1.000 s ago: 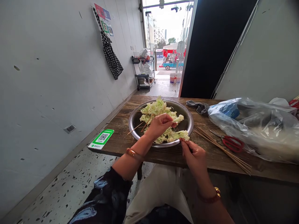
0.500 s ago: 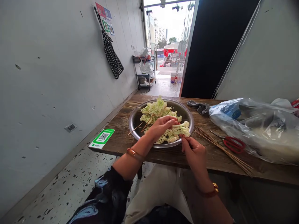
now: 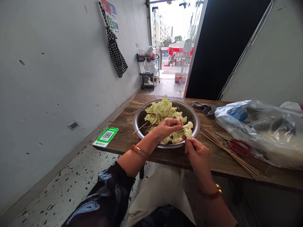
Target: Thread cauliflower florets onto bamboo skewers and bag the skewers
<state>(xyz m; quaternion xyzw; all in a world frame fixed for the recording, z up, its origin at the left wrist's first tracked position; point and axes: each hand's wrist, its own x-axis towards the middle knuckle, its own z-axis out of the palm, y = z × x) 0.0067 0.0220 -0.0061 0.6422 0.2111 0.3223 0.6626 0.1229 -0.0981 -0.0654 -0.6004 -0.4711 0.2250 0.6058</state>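
Note:
My left hand is closed around a pale cauliflower floret over the near right side of a steel basin. Just below the floret, my right hand is pinched on a thin bamboo skewer. Most of that skewer is hidden by fingers and floret; a thin piece shows above my left fingertips. Skewered cauliflower lies heaped in the basin, with several skewer ends sticking out to the left.
Loose bamboo skewers lie right of the basin, beside red-handled scissors. A clear plastic bag covers the table's right side. A grey cloth sits behind. A green QR card is at the left corner of the wooden table.
The view has shifted slightly, so everything sits a little further right. My right fingers have come up closer against the floret; my left hand keeps its grip.

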